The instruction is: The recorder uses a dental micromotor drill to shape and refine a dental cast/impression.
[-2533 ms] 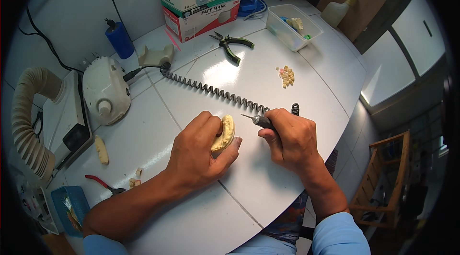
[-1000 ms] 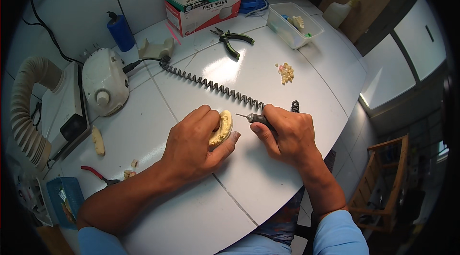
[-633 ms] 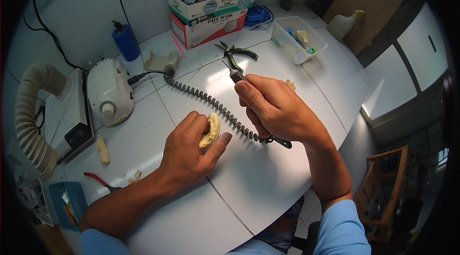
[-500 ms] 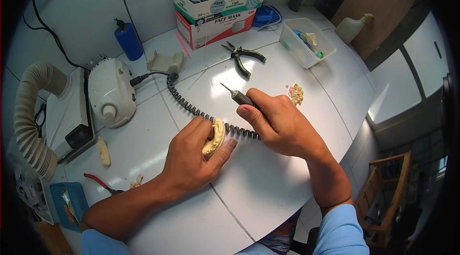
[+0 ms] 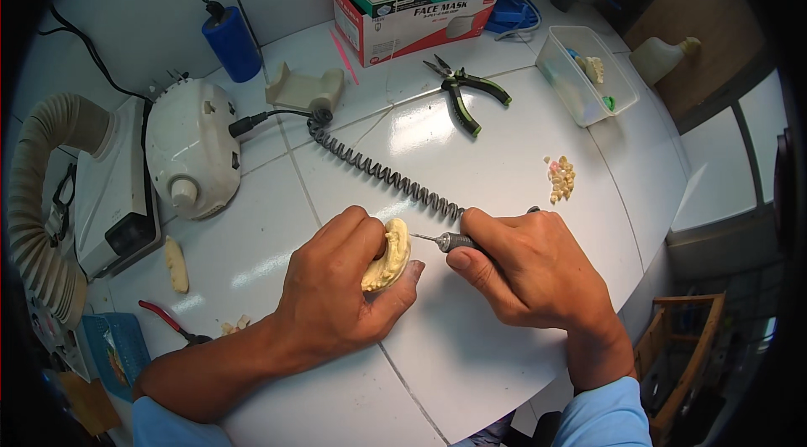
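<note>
The two hands are apart, each wrapped around its own object above the white tiled worktop [image 5: 471, 371]. The left hand [image 5: 336, 279] is clamped on a yellow tooth model [image 5: 392, 254], fingers bent over its left side and thumb along its lower right edge. The right hand [image 5: 534, 270] is closed around a dark hand drill [image 5: 456, 242], whose thin bit [image 5: 424, 236] points left at the model's right edge; whether the tip touches it, I cannot tell. A coiled black cord [image 5: 382, 174] stretches from beside the right hand to a white control box [image 5: 192, 153] on the left. Beyond the hands lie open green-and-black pliers [image 5: 461, 94], and to their right a small heap of tooth-shaped pieces [image 5: 561, 181] sits in front of a clear tub [image 5: 580, 107]. Near the left forearm are a red-handled tool [image 5: 168, 317] and a blue basket [image 5: 126, 346]; a long pale piece [image 5: 176, 265] lies farther back, near the control box.
</note>
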A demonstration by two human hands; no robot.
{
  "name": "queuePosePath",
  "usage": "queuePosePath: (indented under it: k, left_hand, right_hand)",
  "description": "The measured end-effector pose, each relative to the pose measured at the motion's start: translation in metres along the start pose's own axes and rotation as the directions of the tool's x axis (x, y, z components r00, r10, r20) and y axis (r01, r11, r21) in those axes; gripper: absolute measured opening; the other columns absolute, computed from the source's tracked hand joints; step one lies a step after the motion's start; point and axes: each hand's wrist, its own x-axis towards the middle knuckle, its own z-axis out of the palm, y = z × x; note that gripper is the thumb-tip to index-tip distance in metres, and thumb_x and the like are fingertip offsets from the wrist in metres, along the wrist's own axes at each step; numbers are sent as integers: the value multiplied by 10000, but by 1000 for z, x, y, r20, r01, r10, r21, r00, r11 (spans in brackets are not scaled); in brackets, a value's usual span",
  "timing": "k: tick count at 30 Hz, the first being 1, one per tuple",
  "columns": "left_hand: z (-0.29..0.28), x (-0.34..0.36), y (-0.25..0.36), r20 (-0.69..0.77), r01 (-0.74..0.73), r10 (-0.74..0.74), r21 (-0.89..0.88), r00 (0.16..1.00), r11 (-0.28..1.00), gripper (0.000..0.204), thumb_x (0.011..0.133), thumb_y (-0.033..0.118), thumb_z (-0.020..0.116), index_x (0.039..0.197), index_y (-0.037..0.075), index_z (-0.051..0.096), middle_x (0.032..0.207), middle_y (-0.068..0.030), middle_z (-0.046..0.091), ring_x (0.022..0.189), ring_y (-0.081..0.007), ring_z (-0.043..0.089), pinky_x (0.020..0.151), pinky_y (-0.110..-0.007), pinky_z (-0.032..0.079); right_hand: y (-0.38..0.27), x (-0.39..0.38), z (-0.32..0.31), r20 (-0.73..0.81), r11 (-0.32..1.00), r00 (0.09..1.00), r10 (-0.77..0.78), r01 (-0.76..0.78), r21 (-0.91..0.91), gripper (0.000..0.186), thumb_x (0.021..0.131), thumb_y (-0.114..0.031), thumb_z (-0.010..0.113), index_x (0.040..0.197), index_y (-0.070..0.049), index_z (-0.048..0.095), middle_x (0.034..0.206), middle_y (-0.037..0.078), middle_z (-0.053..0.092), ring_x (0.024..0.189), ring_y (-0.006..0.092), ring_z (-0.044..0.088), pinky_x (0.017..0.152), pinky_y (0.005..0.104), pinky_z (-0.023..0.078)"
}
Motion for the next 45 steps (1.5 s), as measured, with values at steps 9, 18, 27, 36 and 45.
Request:
queuePosePath:
  k: [9,18,27,36,45]
  left_hand:
    - [-2,0,0,13,13,-13,-12,1000,1000,335,902,192,826,845,-2,559,808,-132,498,658,-290,495,582,-442,408]
    - [-1,0,0,15,16,-16,-36,1000,999,332,902,190,819,833,3,553,799,-128,498,655,-283,497,581,-437,412]
    - [0,-1,-2,5,10,-9,-61,1000,998,279,911,157,774,830,7,552,800,-96,478,657,-220,446,589,-396,358]
    - [-1,0,-2,13,11,-11,-51,1000,999,268,897,153,775,827,7,561,787,-94,479,652,-224,448,586,-397,360]
    - [-2,0,-2,20,14,-13,-35,1000,999,324,891,196,804,815,2,557,784,-124,492,648,-277,487,580,-437,405]
  right_hand:
    - [5,6,8,-27,1000,1000,-7,8,19,395,1128,-368,603,901,-47,559,612,145,626,528,405,606,531,496,453]
    - [6,6,8,-5,999,1000,-25,25,-33,403,1128,-389,599,903,-56,568,621,128,635,531,386,620,525,479,455]
    - [5,6,9,-22,999,999,-34,33,-44,420,1124,-410,603,886,-65,586,600,117,601,505,360,593,519,438,433]
    - [5,6,7,18,998,1000,-25,26,-64,406,1124,-415,599,910,-71,572,641,113,656,550,378,641,533,477,464]
    - [6,7,7,-23,996,999,-42,41,-77,405,1120,-415,600,900,-75,585,633,115,653,546,375,642,526,474,463]
